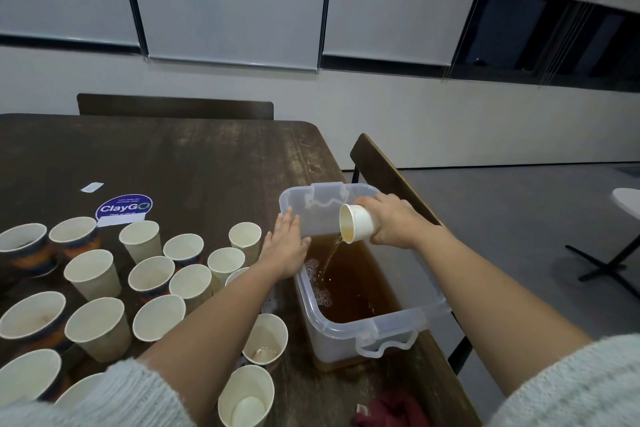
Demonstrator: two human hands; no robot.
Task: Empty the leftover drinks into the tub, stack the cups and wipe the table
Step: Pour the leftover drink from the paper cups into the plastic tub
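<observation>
Mid-pour: right hand (391, 220) grips tipped cup (356, 222) over tub (367, 326) at table's right edge; left hand (285, 246) flat on rim. Many cups (152, 277) unstacked, table unwiped.

A cream wall (381, 107) ran behind, with grey roller blinds (225, 0) drawn over dark windows (540, 31). Dark wooden chairs (175, 106) stood at the far side and right of the table. Grey floor (502, 198) lay to the right, where what may have been a white pedestal table (627, 199) showed at the edge
</observation>
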